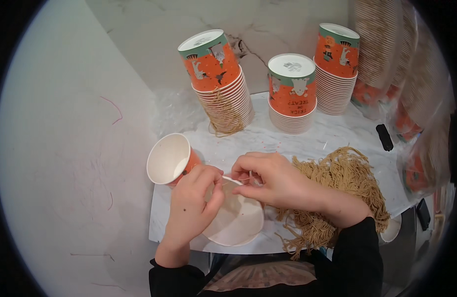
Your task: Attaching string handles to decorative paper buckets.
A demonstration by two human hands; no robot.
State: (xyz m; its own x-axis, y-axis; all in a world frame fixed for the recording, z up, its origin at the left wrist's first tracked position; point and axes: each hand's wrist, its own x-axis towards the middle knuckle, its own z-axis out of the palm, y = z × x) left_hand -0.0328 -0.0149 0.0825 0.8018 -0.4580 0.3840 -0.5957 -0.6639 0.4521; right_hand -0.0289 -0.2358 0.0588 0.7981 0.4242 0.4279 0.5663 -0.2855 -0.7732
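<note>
My left hand (191, 205) and my right hand (278, 180) are close together, fingertips pinched on a thin white strip (232, 180) stretched between them. Its exact kind is too small to make out, and thin reddish strands show beside it. Directly beneath my hands lies a paper cup (233, 222), its wide pale opening toward me; my fingers cover its upper part. Another paper cup (170, 159), orange outside and white inside, leans open beside my left hand. Under my right forearm spreads a heap of tan cords (344, 183).
Upside-down stacks of orange and green paper cups stand at the back: left (222, 81), middle (292, 94) and right (337, 67). Loose tan cord hangs on the left stack. Plastic-wrapped cups (382, 44) line the right side. A small black object (384, 137) lies near them.
</note>
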